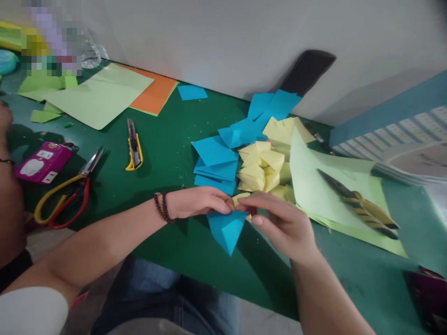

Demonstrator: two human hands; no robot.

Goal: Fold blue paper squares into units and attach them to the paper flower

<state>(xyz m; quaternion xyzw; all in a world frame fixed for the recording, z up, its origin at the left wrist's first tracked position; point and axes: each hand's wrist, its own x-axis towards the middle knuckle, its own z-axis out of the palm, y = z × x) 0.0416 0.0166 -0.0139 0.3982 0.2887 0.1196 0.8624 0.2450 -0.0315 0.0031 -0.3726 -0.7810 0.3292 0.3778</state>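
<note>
Blue paper triangle (226, 231), creased and pointed, is pinched along its top edge by left hand (195, 202) and right hand (279, 223) fingers; folded yellow pieces (260, 170) lie just beyond.

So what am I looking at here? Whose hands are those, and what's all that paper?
The camera sits on a person's head and looks down at a green table. The left hand and right hand together pinch a folded blue paper triangle. Behind it lie blue folded pieces and yellow folded pieces. To the left are scissors, a yellow utility knife, and green sheets over an orange one. Another knife rests on a green sheet at the right.
</note>
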